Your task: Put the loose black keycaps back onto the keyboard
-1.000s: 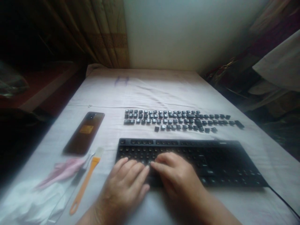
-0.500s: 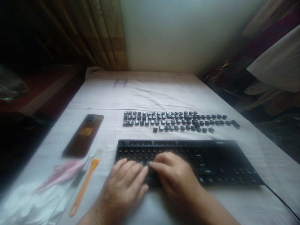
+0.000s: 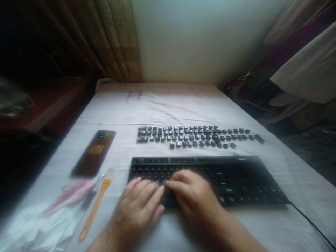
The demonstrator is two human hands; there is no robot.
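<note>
A black keyboard (image 3: 244, 182) lies in front of me, with many of its key positions bare and some keycaps in its lower rows. My left hand (image 3: 143, 199) rests on its lower left part, fingers stretched out and lying flat. Beside it, my right hand (image 3: 193, 192) is closed in a pinch, its fingertips at a small keycap (image 3: 165, 182) in the lower left key area. The right fingers partly cover that keycap. Beyond the keyboard, loose black keycaps (image 3: 189, 131) are laid out in rows on the pale cloth (image 3: 115, 105).
To the left lie a smartphone (image 3: 95, 152), a brush with an orange handle (image 3: 94, 211), a pink cloth (image 3: 72, 194) and a clear plastic bag (image 3: 39, 224). The keyboard cable (image 3: 311, 222) runs off at the lower right. A curtain (image 3: 112, 42) hangs at the back left.
The view has shifted slightly, moving the keyboard and keycap rows a little leftward in the picture. Both hands keep nearly the same pose and place on the keyboard.
</note>
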